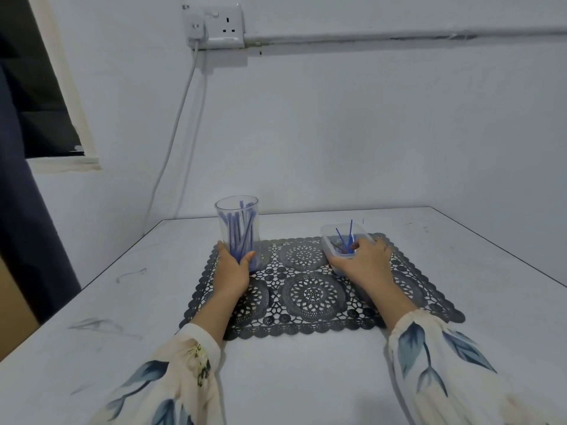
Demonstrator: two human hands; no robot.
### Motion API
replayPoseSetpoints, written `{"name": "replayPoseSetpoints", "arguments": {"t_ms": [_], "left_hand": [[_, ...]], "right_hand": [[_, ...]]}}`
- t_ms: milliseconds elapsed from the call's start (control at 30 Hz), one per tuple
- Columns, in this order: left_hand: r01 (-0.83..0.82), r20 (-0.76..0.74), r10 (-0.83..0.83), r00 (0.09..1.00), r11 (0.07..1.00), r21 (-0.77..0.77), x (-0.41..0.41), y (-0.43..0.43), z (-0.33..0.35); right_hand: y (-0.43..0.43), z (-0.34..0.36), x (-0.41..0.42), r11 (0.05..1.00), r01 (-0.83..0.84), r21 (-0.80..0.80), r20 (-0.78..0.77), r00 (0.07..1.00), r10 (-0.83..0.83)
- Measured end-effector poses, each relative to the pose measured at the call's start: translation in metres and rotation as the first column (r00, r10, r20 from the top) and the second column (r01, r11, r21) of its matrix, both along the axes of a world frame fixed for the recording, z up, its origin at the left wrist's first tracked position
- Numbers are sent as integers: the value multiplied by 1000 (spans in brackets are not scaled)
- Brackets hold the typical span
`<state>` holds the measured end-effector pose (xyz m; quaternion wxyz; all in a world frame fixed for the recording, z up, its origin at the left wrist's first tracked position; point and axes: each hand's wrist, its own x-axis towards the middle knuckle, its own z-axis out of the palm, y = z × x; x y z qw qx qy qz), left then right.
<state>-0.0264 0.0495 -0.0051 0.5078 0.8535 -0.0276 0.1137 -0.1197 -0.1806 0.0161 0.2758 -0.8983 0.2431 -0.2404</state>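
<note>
Okay, main risk: the tall clear plastic tumbler (237,220) is top-heavy with thin blue plastic sticks (240,233) leaning in it. It stands on the far left corner of the black lace-pattern placemat (310,294), so a nudge or a snag on the openwork could tip it and scatter them over the white table (306,378).

Second risk: the small clear rectangular plastic tub (329,240) at the placemat's far right looks light, so lifting things out could drag or flip it. A few loose sticks (345,237) poke up out of the tub and could flick out.

Left hand (234,266) grips the tumbler low down, thumb on the near right side, fingers round the left, forearm lying along the placemat. Right hand (365,256) lies over the tub's near edge, palm down, fingers bent into it among the loose sticks; whether one is pinched, I cannot tell.
</note>
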Motion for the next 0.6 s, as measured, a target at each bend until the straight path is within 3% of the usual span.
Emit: {"name": "replayPoseSetpoints", "arguments": {"t_ms": [167, 400, 600], "left_hand": [[-105, 3, 107, 994, 968, 228, 10, 13, -3], [-134, 6, 137, 991, 962, 237, 17, 16, -5], [-149, -38, 176, 984, 915, 374, 22, 17, -4]], "right_hand": [[-4, -3, -1, 999, -17, 39, 33, 999, 16], [-9, -7, 3, 1000, 9, 18, 96, 995, -11], [-11, -8, 6, 1000, 20, 7, 87, 996, -21]]}}
